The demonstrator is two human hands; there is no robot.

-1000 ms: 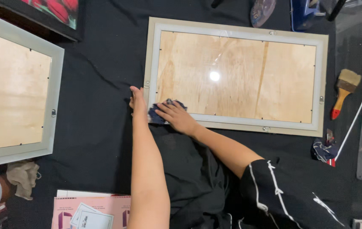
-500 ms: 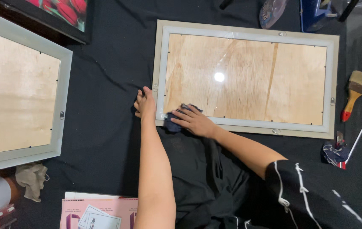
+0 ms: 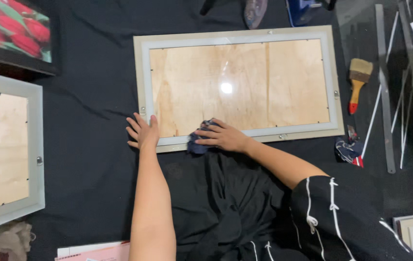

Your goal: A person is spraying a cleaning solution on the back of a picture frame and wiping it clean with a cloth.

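A large picture frame [image 3: 144, 72] with a pale grey-beige border lies flat on black cloth, its plywood panel under glossy glass. My left hand [image 3: 142, 131] rests flat, fingers apart, on the frame's near left corner. My right hand [image 3: 223, 137] presses a dark blue cloth [image 3: 196, 143] against the frame's near edge, a little right of the left hand. My forearms reach up from the bottom of the view over my dark clothing.
A second pale frame [image 3: 36, 145] lies at the left, with a picture of red flowers [image 3: 10, 29] above it. To the right lie a paintbrush [image 3: 358, 83] with a red-tipped handle, a long metal ruler [image 3: 383, 87], thin white strips and a small tool [image 3: 349, 147].
The view has shifted, so the frame sits further right and lower. My right hand with the cloth has slid right along the near edge; the left hand stays on the corner.
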